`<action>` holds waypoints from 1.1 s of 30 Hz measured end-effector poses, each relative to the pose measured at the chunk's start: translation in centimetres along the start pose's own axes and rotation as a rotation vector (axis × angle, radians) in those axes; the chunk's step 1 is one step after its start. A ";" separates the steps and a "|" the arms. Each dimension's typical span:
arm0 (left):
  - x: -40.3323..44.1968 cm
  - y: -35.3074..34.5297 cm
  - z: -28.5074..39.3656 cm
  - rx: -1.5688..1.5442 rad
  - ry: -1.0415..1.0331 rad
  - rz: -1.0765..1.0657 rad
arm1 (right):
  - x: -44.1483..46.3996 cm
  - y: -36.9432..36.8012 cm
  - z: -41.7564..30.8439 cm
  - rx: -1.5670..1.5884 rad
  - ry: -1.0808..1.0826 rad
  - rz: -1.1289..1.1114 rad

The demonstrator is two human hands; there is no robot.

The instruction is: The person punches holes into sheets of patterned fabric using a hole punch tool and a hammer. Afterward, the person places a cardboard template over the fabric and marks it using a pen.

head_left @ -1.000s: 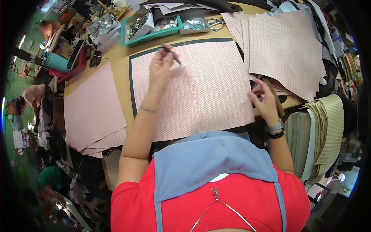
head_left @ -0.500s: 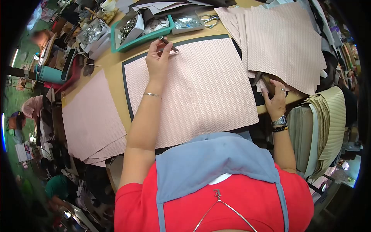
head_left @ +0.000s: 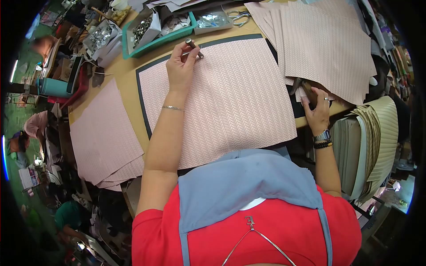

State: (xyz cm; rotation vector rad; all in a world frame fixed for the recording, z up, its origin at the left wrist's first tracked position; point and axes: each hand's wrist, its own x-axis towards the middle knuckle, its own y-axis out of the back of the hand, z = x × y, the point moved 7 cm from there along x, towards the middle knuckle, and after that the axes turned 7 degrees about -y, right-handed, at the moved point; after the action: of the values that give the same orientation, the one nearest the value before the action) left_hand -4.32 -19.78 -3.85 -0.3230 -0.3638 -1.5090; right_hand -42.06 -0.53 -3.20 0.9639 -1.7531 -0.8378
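A pink herringbone-textured sheet [head_left: 239, 93] lies on a dark backing on the table. Near its top edge, my left hand [head_left: 181, 66] pinches a short dark metal punch [head_left: 195, 48], whose lower tip is at the sheet's surface. At the sheet's right side, my right hand [head_left: 317, 111] is wrapped round the wooden handle of a hammer [head_left: 309, 92], with the dark head pointing left. The hammer lies low beside a stack of pink sheets [head_left: 324, 48].
More pink sheets [head_left: 104, 133] lie at the left. Along the back are a green tray [head_left: 128, 42] of small metal parts, a box of clear pieces [head_left: 214, 21] and scissors [head_left: 239, 17]. Layered cream material [head_left: 379, 142] hangs at the right. Other people are at the far left.
My right hand has moved off the sheet's edge and closed round the hammer. My left hand has shifted slightly up and left, with the punch now more upright against the sheet.
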 end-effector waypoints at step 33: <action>-0.1 -0.9 -0.2 0.195 -0.109 -0.059 | 12.9 7.4 -23.0 1.184 0.401 -0.009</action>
State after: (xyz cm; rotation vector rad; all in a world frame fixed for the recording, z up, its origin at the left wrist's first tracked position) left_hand -5.21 -19.80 -4.04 -0.2420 -0.6070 -1.5035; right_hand -25.55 -11.25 15.85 1.7161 -1.8089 0.5085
